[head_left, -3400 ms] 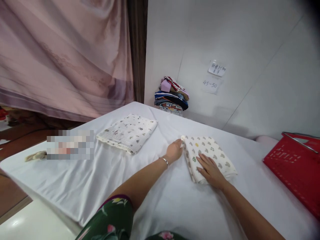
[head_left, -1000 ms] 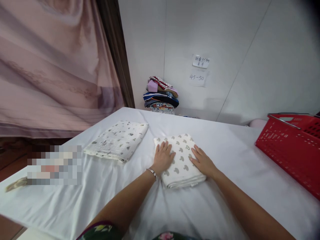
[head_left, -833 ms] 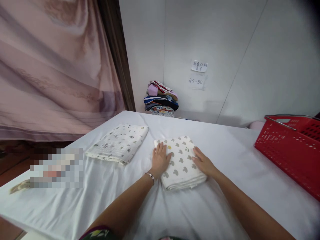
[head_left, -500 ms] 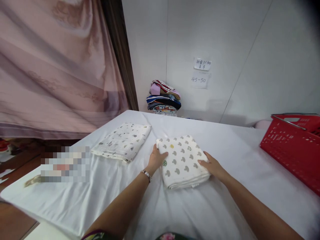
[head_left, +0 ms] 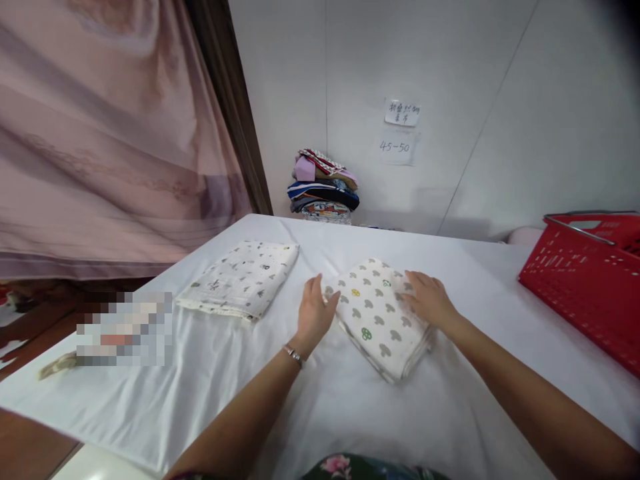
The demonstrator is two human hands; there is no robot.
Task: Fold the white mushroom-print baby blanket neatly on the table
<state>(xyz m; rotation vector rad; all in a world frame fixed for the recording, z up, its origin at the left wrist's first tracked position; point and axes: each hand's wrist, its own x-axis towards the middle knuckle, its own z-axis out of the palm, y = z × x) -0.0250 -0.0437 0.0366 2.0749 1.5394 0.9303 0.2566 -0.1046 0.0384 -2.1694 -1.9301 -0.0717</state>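
A folded white cloth (head_left: pixel 375 313) with grey mushroom prints, plus a few yellow and green ones, lies turned at an angle on the white-covered table. My left hand (head_left: pixel 316 313) is beside its left corner, thumb and fingers apart, the thumb close to the cloth's edge. On the cloth's right side rests my right hand (head_left: pixel 427 299), its fingers spread over the top and not closed. Farther left lies a second folded white cloth (head_left: pixel 243 280) with small dark prints, touched by neither hand.
A red plastic basket (head_left: pixel 580 287) with a metal handle stands at the right. Behind the table is a stack of folded fabrics (head_left: pixel 325 187). A pink curtain (head_left: pixel 110 133) hangs at the left, and paper signs (head_left: pixel 397 133) are on the wall. A blurred-out object (head_left: pixel 125 330) lies on the left edge.
The mushroom-print cloth has turned on the table, a corner now pointing toward me. My left hand has come off its edge, and my right hand has shifted up onto its top.
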